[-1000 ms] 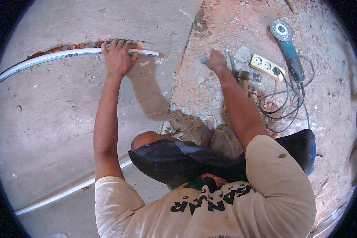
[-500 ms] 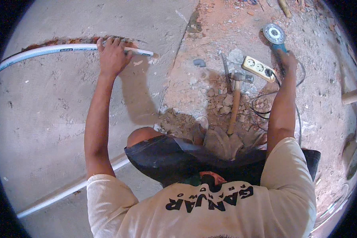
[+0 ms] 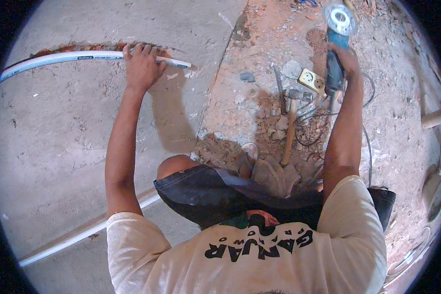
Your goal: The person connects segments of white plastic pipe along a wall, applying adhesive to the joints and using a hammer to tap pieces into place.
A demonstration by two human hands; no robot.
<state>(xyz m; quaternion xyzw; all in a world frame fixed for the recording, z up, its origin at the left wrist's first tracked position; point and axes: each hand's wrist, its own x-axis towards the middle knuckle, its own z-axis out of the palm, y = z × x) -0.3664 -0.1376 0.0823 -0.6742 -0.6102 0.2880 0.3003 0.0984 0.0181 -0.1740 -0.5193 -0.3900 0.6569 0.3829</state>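
Note:
On the left, my left hand grips a white plastic pipe, fingers over its upper side near the right end. The pipe curves along the edge of a rough groove that exposes reddish brick in the grey cement surface. At the upper right my right hand is wrapped round the body of a teal and black angle grinder. Its round disc points away from me, apart from the pipe. I cannot tell whether the disc is spinning.
A power strip lies partly behind the grinder, with a dark cable looping around. Nearer are a wooden-handled hammer, a grey pipe elbow and broken rubble. Another white pipe runs along the lower left.
My right hand has lifted the grinder and moved it slightly left, so it now covers part of the power strip. My left hand stays on the pipe, barely shifted.

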